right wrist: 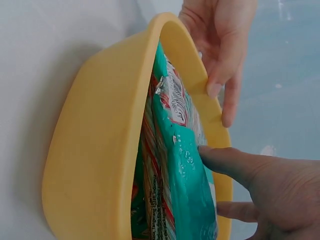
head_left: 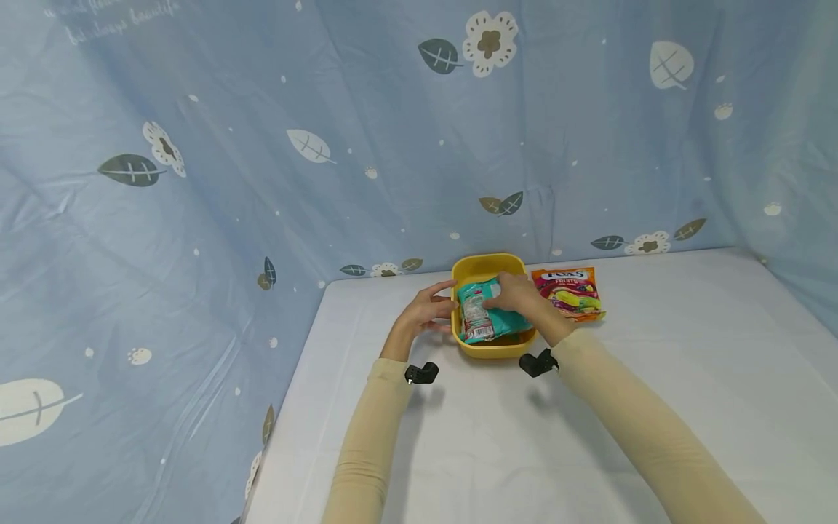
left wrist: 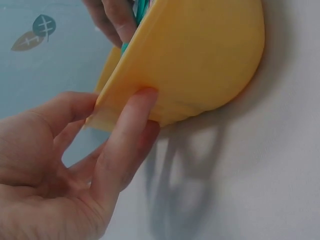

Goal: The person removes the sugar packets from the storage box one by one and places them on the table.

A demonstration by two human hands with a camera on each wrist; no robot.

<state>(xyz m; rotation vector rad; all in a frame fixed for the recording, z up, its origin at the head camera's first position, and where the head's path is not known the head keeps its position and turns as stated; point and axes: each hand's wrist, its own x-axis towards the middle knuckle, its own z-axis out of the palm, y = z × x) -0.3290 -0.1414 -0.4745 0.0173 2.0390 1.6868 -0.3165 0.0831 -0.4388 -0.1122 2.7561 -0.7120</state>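
Note:
A yellow tub (head_left: 493, 352) stands near the back of the table with a teal snack bag (head_left: 476, 320) tilted inside. At the tub's left rim, my left hand (head_left: 425, 311) pinches the wall; in the left wrist view a fingertip goes behind the rim while other fingers (left wrist: 142, 102) lie against the outside. My right hand (head_left: 520, 295) presses on the bag's upper face. In the right wrist view its thumb (right wrist: 225, 159) and another finger touch the teal wrapper (right wrist: 187, 172). More packaging shows beneath that bag, mostly hidden by the tub wall.
A red and orange Fox's Fruits candy bag (head_left: 569, 294) lies flat just right of the tub. Behind the white table (head_left: 471, 437) hangs a blue patterned cloth (head_left: 393, 145). Small black cameras (head_left: 421, 373) sit at both wrists.

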